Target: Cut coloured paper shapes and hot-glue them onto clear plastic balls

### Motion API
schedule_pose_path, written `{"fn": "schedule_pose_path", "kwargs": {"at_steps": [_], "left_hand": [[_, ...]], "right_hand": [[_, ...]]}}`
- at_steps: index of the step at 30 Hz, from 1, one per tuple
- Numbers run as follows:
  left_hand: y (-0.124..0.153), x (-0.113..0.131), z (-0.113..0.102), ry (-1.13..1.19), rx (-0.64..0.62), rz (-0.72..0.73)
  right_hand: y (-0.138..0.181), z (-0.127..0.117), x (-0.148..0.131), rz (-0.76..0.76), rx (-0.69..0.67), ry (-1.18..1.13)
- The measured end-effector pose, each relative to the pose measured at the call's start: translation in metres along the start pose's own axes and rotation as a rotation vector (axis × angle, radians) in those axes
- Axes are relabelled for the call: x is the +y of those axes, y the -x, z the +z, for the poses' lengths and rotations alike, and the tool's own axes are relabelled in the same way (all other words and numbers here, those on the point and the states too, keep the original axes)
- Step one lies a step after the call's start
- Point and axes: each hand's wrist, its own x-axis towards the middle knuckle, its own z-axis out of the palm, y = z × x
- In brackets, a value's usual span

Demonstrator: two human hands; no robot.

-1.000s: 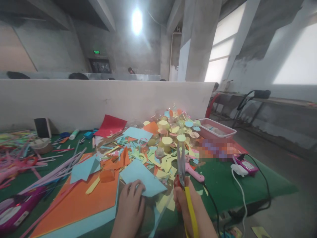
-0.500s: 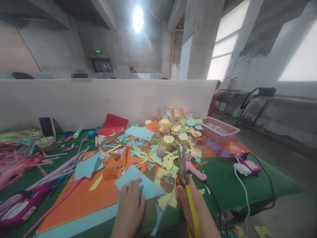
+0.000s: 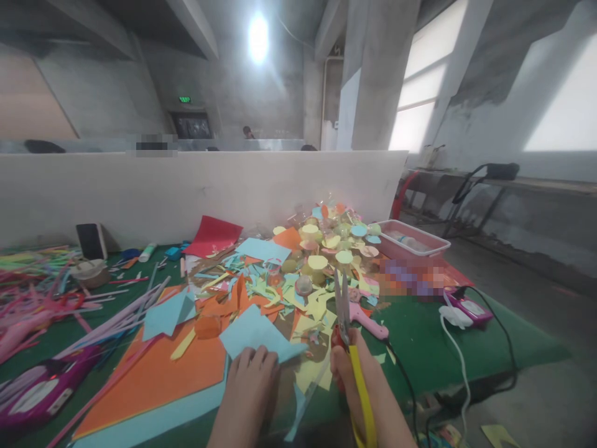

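My left hand (image 3: 252,379) has its fingers closed on the near edge of a light blue sheet of paper (image 3: 256,333); the thumb is hidden. The sheet is lifted a little at its right corner. Wrapped round the handles of scissors (image 3: 345,311) is my right hand (image 3: 357,367). One handle is yellow, the other red, and the blades point up and away, slightly apart. The scissors are to the right of the sheet, not touching it. Just past my right hand lies a pink glue gun (image 3: 370,322) with a black cord.
Orange paper (image 3: 153,386) lies left, beside pink and purple strips (image 3: 112,320). Paper scraps (image 3: 275,298) and round-topped paper pieces (image 3: 318,264) are heaped in the middle. A pink bin (image 3: 413,242), a purple power strip (image 3: 473,311) and a white partition (image 3: 200,186) stand farther off.
My left hand has shifted slightly right and nearer to me along the blue sheet, its fingers now at the near edge. The right hand and scissors have hardly moved.
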Motion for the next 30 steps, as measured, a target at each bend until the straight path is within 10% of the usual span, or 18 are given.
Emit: {"fn": "schedule_pose_path", "kwargs": {"at_steps": [8,16,30], "left_hand": [[0.002,-0.017,-0.028,0.235,0.32,-0.078],[-0.001,-0.017,-0.049,1.115,0.388,-0.808],[-0.018,-0.016,-0.031,1.558,0.514,-0.979]], "right_hand": [[-0.001,-0.006,0.0,-0.01,-0.043,0.019],[-0.002,-0.004,0.001,-0.002,-0.083,0.009],[0.005,0.021,0.018,-0.051,-0.232,0.045]]}}
